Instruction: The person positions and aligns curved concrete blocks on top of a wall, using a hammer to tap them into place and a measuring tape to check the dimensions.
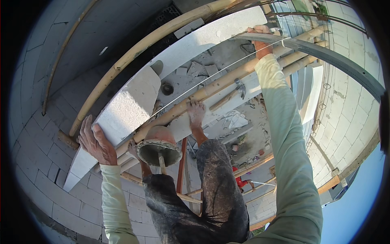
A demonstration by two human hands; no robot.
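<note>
My left hand [97, 140] lies with fingers spread on the near-left end of a white block [134, 97], whose top looks rough. My right arm reaches far to the upper right, where my right hand [262, 45] has its fingers curled at the end of a second long white block [195, 40]. A grey metal bar [325, 53] crosses over that hand and hides its middle, so what it grips is unclear. Below the blocks runs a taut white string [215, 75]. Near my left foot a bucket [158, 148] crusted with mortar has a wooden handle sticking out.
My bare foot [196, 114] rests on bamboo poles [227, 79]. A claw hammer [239, 89] lies by them. Far below are rubble [235, 120] and a person in red [240, 177]. Block walls [349, 89] rise at the right and left; a curved bamboo pole [122, 61] passes behind the blocks.
</note>
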